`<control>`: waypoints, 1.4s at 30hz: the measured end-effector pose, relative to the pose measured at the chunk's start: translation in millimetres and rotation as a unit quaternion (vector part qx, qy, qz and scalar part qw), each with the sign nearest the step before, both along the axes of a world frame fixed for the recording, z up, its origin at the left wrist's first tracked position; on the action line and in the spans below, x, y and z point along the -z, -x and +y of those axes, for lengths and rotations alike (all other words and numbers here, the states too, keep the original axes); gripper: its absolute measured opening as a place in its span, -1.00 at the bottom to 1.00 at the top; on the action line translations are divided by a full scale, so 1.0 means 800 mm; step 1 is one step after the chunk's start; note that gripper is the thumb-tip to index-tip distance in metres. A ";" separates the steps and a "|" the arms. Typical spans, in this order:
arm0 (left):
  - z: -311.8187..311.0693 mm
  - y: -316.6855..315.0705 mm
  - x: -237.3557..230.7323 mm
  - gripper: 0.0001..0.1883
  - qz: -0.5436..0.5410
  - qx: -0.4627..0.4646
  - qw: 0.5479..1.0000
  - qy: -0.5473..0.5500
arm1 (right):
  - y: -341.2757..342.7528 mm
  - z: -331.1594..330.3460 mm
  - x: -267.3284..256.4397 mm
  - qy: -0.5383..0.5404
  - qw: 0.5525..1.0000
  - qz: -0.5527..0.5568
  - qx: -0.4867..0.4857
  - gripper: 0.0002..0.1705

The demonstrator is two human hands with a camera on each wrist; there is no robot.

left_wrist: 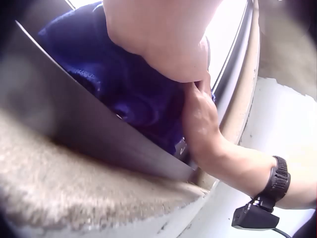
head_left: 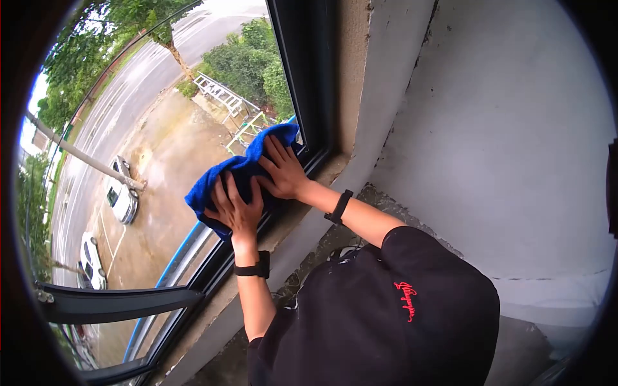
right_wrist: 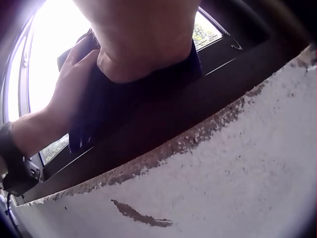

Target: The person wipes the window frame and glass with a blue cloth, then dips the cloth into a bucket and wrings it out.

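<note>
A blue cloth (head_left: 239, 168) lies bunched over the lower window frame, against the pane. My left hand (head_left: 235, 204) rests on its nearer left part with the fingers spread. Farther up, my right hand (head_left: 284, 172) presses on the cloth's other end, fingers extended toward the frame's corner. The two thumbs come close together over the middle of the cloth. In the left wrist view the cloth (left_wrist: 143, 94) hangs over the inner side of the dark frame, below the left hand (left_wrist: 158, 39). The right wrist view shows the cloth (right_wrist: 133, 94) dark under the right hand (right_wrist: 143, 39).
The black window frame (head_left: 302, 77) borders a rough sill (head_left: 283, 231) and a white wall (head_left: 502, 128). An opened sash (head_left: 122, 302) juts outward at lower left. Outside, far below, are parked cars (head_left: 122, 199), a road, trees and a metal rack (head_left: 225, 96).
</note>
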State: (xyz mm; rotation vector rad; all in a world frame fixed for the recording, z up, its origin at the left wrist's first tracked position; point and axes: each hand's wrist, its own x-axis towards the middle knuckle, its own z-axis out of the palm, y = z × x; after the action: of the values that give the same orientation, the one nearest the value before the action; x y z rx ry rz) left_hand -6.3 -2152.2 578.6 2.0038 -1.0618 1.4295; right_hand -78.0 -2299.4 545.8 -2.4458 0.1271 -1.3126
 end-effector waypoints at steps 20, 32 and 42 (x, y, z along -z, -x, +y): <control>0.067 -0.042 -0.214 -0.66 -0.194 -0.114 0.960 0.166 | -0.083 0.075 -0.229 0.085 0.960 -0.264 0.031 -0.28; -0.002 -0.006 0.048 -0.61 -0.020 0.007 0.997 0.080 | -0.039 0.055 0.050 -0.034 0.996 -0.043 0.065 -0.21; 0.014 -0.028 -0.256 -0.59 -0.097 0.105 0.976 0.162 | -0.083 0.014 -0.291 0.170 0.937 -0.297 0.076 -0.22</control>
State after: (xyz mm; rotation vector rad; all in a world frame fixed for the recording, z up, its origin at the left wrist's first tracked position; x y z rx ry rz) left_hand 15.7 -2140.8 783.7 1.5033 -1.0084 1.5902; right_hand -11.5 -2288.3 778.9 -2.1980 -0.0775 -2.2422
